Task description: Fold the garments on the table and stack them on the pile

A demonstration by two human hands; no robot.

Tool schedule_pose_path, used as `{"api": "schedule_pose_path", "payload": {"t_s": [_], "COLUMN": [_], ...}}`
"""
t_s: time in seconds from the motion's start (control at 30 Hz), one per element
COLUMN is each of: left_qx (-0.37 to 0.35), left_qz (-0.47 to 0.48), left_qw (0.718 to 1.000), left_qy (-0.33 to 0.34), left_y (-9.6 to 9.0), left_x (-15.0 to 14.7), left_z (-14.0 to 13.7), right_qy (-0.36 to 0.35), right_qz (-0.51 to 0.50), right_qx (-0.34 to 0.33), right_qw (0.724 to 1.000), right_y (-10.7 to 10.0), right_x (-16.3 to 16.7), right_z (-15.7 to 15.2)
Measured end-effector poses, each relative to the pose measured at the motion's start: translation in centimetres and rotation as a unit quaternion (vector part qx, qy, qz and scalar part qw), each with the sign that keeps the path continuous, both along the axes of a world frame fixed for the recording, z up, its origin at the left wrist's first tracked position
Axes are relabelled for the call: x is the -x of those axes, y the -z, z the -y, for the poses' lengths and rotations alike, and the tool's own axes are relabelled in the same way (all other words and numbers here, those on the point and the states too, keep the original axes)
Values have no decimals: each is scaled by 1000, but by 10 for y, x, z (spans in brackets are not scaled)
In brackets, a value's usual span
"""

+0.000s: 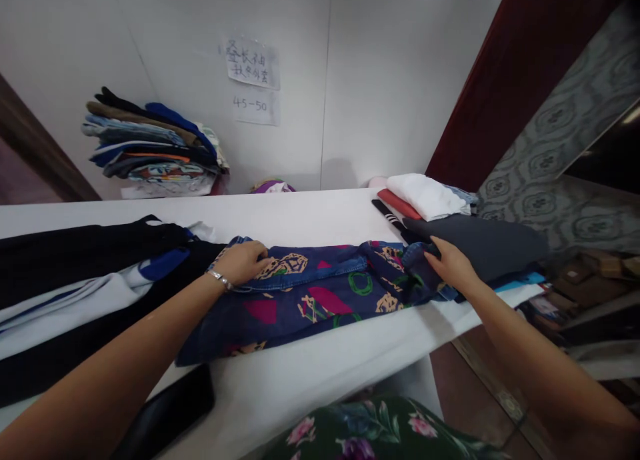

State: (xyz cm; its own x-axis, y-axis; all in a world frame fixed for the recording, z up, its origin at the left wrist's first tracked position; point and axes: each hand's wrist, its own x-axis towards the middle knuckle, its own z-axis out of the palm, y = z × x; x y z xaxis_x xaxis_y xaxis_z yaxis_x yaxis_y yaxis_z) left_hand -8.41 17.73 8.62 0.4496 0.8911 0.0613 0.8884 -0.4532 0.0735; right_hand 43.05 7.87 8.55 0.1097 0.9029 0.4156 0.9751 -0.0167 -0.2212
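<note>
A dark blue denim jacket (320,300) with magenta, green and tan patterns lies folded lengthwise across the white table in front of me. At its left part, my left hand (245,261), with a bracelet on the wrist, has its fingers curled on the folded cloth. My right hand (450,263) pinches the jacket's right end between thumb and fingers, where the fabric is bunched. The fingertips of both hands are partly hidden.
Black and white clothes (95,287) lie at the left. Behind them rises a stack of folded clothes (155,147). More garments (495,247) are piled at the right. A black flat object (175,407) rests at the front edge (300,380). Handwritten papers (254,80) hang on the wall.
</note>
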Motion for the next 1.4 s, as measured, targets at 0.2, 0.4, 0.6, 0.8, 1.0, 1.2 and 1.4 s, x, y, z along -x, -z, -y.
{"api": "schedule_pose_path", "payload": {"t_s": [0.2, 0.4, 0.6, 0.8, 1.0, 1.2, 1.4], "left_qx": [-43, 17, -54, 32, 39, -85, -8], "left_qz": [-70, -138, -126, -120, -123, -84, -104], "left_qw": [994, 981, 982, 978, 978, 988, 994], "left_qy": [-68, -134, -132, -168, -162, -94, -33], "left_y": [19, 26, -4, 14, 29, 29, 64], "left_x": [-2, -4, 24, 42, 41, 25, 18], "left_z": [-37, -47, -53, -57, -59, -37, -20], "right_qy": [12, 129, 154, 178, 188, 182, 160], "right_qz": [-38, -53, -77, -86, -80, -73, -17], "right_qx": [135, 218, 151, 130, 140, 134, 168], "right_qw": [990, 966, 973, 971, 969, 971, 973], "right_y": [3, 42, 48, 60, 71, 69, 84], "right_x": [37, 38, 18, 15, 20, 13, 26], "right_z": [-71, -113, -120, -122, -127, -145, -147]}}
